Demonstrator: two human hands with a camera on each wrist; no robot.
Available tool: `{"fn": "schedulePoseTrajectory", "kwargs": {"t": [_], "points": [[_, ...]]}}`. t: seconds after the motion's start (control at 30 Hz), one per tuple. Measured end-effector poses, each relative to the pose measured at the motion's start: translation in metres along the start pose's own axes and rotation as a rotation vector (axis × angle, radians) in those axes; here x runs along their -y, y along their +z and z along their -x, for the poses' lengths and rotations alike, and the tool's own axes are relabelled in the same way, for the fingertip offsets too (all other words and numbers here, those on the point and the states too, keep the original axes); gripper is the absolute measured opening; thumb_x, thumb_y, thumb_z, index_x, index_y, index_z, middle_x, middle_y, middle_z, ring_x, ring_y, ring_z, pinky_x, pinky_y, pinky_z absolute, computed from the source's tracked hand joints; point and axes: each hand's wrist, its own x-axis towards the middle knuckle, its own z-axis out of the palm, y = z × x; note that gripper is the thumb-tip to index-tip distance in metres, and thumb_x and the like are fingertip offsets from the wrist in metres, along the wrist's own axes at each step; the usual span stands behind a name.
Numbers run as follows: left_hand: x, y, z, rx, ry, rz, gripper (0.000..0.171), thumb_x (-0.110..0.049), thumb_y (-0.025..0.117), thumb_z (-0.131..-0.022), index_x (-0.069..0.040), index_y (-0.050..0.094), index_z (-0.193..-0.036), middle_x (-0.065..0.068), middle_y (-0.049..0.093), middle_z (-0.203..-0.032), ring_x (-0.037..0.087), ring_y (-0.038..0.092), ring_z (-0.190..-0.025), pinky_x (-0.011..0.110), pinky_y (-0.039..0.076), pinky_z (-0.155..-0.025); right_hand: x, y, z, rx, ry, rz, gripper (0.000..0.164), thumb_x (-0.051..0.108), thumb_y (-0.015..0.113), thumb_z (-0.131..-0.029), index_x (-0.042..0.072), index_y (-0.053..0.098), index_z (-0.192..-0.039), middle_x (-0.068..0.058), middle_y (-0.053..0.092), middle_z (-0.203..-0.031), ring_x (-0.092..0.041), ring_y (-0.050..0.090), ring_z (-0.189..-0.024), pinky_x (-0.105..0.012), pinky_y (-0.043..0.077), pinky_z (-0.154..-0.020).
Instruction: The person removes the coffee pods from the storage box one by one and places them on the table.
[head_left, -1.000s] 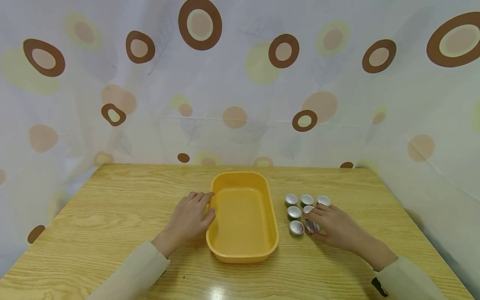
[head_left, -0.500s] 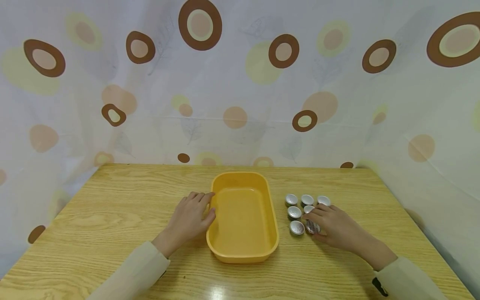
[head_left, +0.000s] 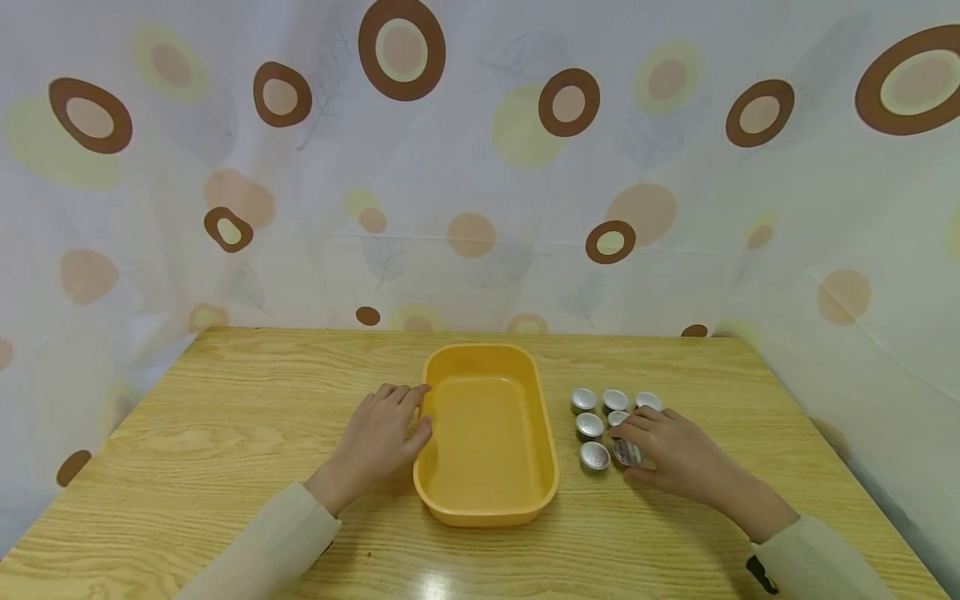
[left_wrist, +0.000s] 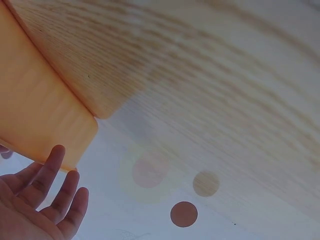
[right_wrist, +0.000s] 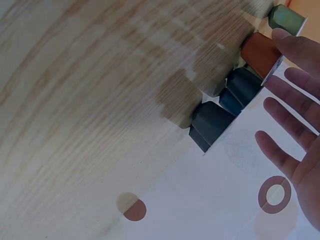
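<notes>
My left hand (head_left: 378, 429) lies at the left rim of a yellow plastic basin (head_left: 480, 515). Its thumb and index finger reach over the rim; the other fingers (left_wrist: 65, 197) stay straight and spread outside it in the left wrist view. To the basin's right, my right hand (head_left: 667, 446) has thumb and fingertips on either side of a coffee capsule (head_left: 627, 453), whose body is orange-brown in the right wrist view. That capsule stands lid up on the table. Several silver-lidded capsules (head_left: 589, 426) stand around it in rows; my fingers partly cover some.
A green capsule (right_wrist: 285, 19) and dark blue capsules (right_wrist: 212, 120) show from the side in the right wrist view. Everything stands on a wood-grain table (head_left: 285, 383). A patterned cloth (head_left: 465, 167) hangs behind and along the sides.
Both hands, the basin and the capsules hold nearly the same places. The right hand has shifted very slightly, and a little more of the nearest capsule's lid shows.
</notes>
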Motion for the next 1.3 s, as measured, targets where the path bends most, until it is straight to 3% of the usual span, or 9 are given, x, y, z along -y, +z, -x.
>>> {"fn": "schedulePoseTrajectory", "kwargs": {"t": [0.37,0.73,1.03,1.3], "points": [[0.0,0.001,-0.001,0.003,0.0,-0.003,0.04,-0.03,0.05,-0.088,-0.01,0.056,-0.122,0.002,0.065,-0.103,0.023,0.057,-0.099,0.039,0.048,-0.083,-0.002,0.0,0.002,-0.038,-0.018,0.0,0.052,0.029,0.084,-0.055,0.011,0.064,-0.1,0.001,0.065,-0.094,-0.018,0.06,-0.088,-0.036,0.05,-0.069],[-0.001,0.002,-0.001,-0.014,0.009,-0.029,0.039,-0.03,0.051,-0.089,-0.01,0.056,-0.122,0.003,0.065,-0.103,0.023,0.057,-0.099,0.039,0.049,-0.082,-0.005,-0.005,0.0,-0.045,0.011,-0.003,0.044,0.03,0.081,-0.062,0.011,0.065,-0.099,0.002,0.065,-0.092,-0.014,0.058,-0.084,-0.034,0.049,-0.064],[-0.005,-0.004,-0.001,-0.029,0.014,-0.069,0.039,-0.031,0.052,-0.089,-0.009,0.057,-0.121,0.006,0.064,-0.102,0.025,0.058,-0.096,0.039,0.049,-0.077,-0.014,-0.017,0.0,-0.1,0.102,-0.015,0.045,0.025,0.079,-0.065,0.008,0.063,-0.104,-0.002,0.062,-0.101,-0.019,0.058,-0.091,-0.037,0.048,-0.066],[0.004,-0.021,0.006,0.002,-0.059,-0.073,0.046,-0.037,0.05,-0.09,-0.011,0.051,-0.127,0.006,0.061,-0.112,0.028,0.055,-0.102,0.042,0.048,-0.08,-0.028,-0.027,0.009,-0.133,0.238,-0.02,0.058,0.028,0.073,-0.073,0.007,0.052,-0.123,-0.013,0.051,-0.124,-0.034,0.049,-0.106,-0.054,0.042,-0.076]]}}
